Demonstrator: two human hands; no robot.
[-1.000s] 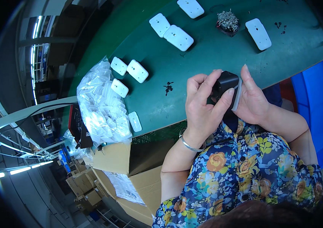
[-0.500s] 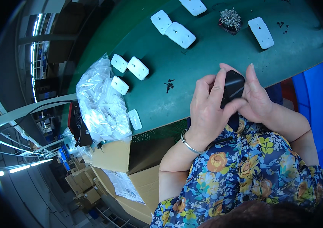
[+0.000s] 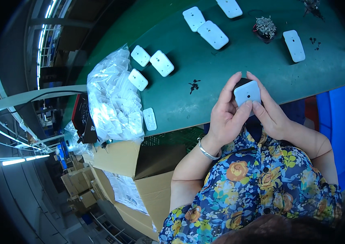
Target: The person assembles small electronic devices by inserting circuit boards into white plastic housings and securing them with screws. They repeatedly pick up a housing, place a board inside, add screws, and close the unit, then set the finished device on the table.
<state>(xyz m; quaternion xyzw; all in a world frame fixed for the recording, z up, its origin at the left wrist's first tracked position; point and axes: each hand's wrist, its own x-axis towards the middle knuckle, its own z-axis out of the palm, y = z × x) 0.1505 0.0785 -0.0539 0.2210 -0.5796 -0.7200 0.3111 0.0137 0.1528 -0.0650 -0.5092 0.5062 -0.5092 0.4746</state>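
showing print too small to read on the white sheet (image 3: 124, 192) in the open carton (image 3: 113, 158). holding a black box with a white face (image 3: 247, 92) near the edge of the green table (image 3: 172, 107). wrapped at its sides by the left hand (image 3: 227, 117) and the right hand (image 3: 275, 117), with fingers closed in against it and both thumbs resting at the lower edge of the white face.

The held case (image 3: 246, 92) is smooth, probably matt plastic, the bangle (image 3: 206, 153) shiny metal.
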